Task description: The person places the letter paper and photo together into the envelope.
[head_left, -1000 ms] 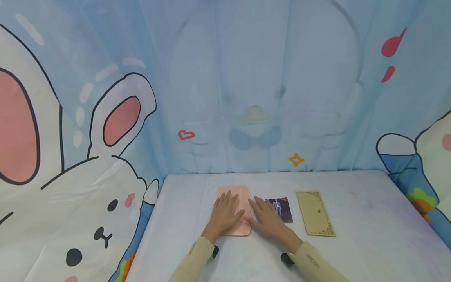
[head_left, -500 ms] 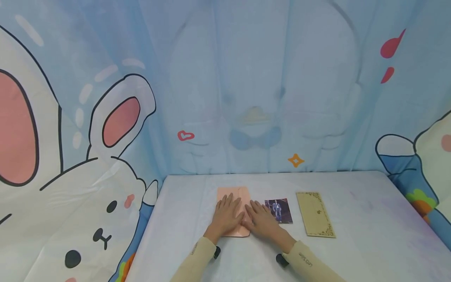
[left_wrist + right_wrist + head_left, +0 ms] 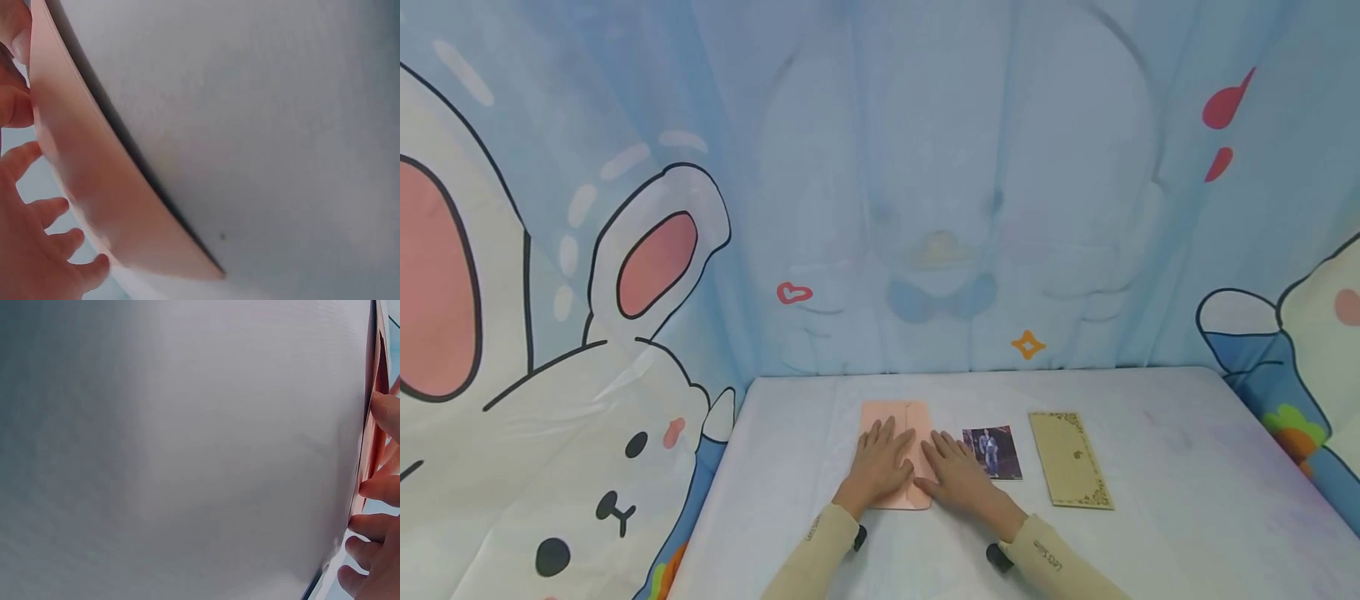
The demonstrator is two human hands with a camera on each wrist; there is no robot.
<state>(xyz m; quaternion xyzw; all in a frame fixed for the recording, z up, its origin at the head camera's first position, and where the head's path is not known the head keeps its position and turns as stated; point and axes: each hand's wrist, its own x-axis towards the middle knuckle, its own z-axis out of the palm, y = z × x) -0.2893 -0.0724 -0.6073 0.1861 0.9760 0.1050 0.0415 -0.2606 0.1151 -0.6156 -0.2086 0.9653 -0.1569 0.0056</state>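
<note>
A peach-pink paper envelope (image 3: pixel 887 409) with a seam down it lies flat on the white-covered table, left of centre. My left hand (image 3: pixel 878 458) rests on its middle with the fingers spread. At the envelope's right edge is my right hand (image 3: pixel 958 477), its fingertips touching the paper and its fingers fairly straight. In the right wrist view the envelope's edge (image 3: pixel 380 356) stands slightly raised near the thumb. The left wrist view has the fingertips along the envelope's far side (image 3: pixel 125 200). Part of the envelope is hidden under the hands.
A small square photo (image 3: pixel 997 454) of standing figures lies just right of the right hand. Farther right is a tan card (image 3: pixel 1070 460) with a dark ornamental border. A blue curtain (image 3: pixel 940 167) with cartoon prints hangs behind the table (image 3: pixel 1165 467).
My right hand has shifted left, off the photo's side and onto the envelope's right edge. The left hand stays on the envelope, moving only slightly.
</note>
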